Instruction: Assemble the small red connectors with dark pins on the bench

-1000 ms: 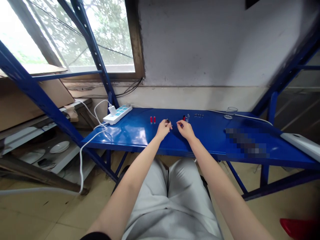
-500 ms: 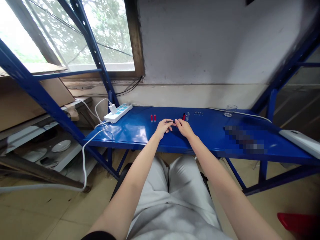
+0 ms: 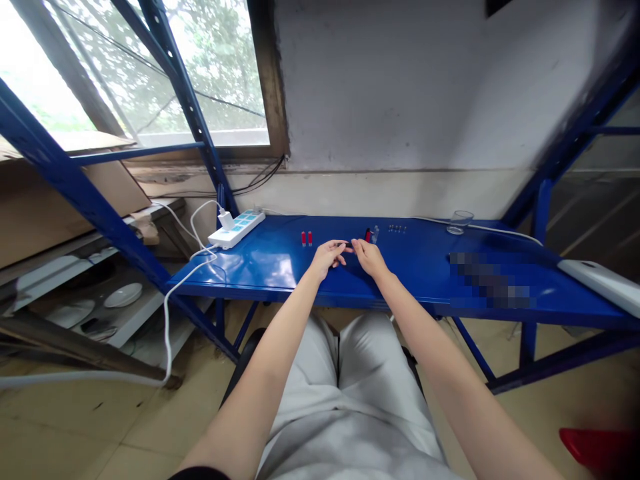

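My left hand (image 3: 327, 259) and my right hand (image 3: 369, 257) meet fingertip to fingertip just above the blue table. Between them shows a small dark piece (image 3: 348, 245), too small to name. The left fingers pinch it from one side; my right fingers are closed at its other end, where its tip is hidden. Just behind the right hand stand a small red-and-black piece (image 3: 369, 235) and clear little pieces (image 3: 375, 233). To the left of my left hand, two short red-and-clear tubes (image 3: 307, 239) stand upright side by side.
Several tiny clear pieces (image 3: 398, 229) form a row farther back. A glass cup (image 3: 460, 223) stands at the back right, near a blurred dark object (image 3: 490, 280). A white power strip (image 3: 237, 229) with a plugged-in cable lies at the left. Blue posts (image 3: 175, 73) frame the table.
Both hands keep almost the same pose, with only a slight shift of the fingers around the small dark piece. The view has tilted a little; the objects on the table stay put.
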The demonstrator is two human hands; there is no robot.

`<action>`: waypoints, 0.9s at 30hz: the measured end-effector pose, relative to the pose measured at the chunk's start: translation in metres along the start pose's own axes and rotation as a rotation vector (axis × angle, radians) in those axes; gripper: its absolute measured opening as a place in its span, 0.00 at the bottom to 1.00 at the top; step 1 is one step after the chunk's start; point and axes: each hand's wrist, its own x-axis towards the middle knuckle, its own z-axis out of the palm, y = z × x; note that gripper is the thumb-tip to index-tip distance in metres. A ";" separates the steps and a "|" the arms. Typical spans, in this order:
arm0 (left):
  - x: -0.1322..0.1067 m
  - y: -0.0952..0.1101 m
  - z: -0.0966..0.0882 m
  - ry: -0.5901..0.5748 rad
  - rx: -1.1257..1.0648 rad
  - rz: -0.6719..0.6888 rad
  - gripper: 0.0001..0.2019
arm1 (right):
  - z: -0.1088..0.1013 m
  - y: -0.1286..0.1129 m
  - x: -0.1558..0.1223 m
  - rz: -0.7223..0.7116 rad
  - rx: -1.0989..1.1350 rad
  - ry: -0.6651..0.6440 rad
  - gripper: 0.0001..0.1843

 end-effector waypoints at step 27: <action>-0.002 0.001 0.005 0.196 0.133 0.087 0.12 | 0.004 -0.009 0.000 -0.039 -0.147 0.083 0.26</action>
